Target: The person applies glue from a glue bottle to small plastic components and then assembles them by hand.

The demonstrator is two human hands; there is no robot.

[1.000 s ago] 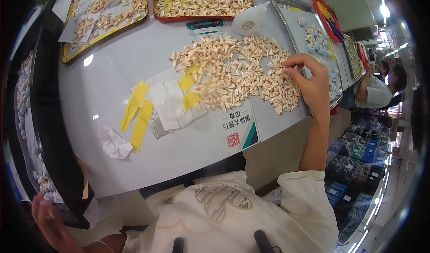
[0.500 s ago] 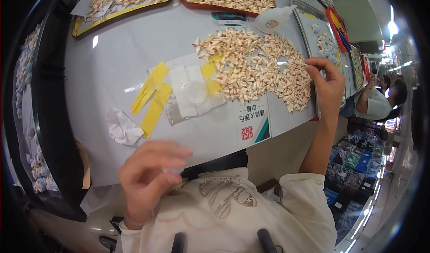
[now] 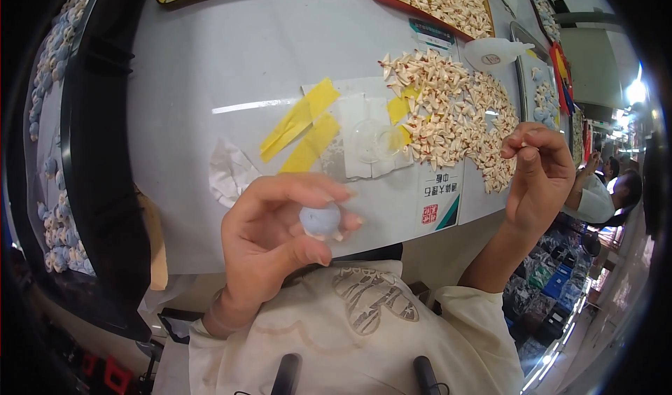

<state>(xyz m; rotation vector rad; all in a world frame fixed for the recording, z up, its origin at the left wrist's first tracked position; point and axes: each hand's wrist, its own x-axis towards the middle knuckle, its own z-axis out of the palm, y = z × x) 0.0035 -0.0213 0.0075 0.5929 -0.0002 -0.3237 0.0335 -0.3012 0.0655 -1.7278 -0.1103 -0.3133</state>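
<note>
Moved to the frame's lower middle, the half-curled left hand point(image 3: 262, 248) is closed round a blue ball point(image 3: 320, 221), likely light, best held by its sides; the right hand point(image 3: 542, 178) is pinched, load unclear.

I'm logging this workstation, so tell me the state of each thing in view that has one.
Left hand, curled around the blue ball
Blue ball, held in the air
Right hand, pinched, apparently on a small pale piece
Cream pieces, loose in a spread heap
White paper wad, crumpled
Yellow strips, lying flat
Clear round dish, lying flat
Red-rimmed tray, filled with similar pieces
</note>
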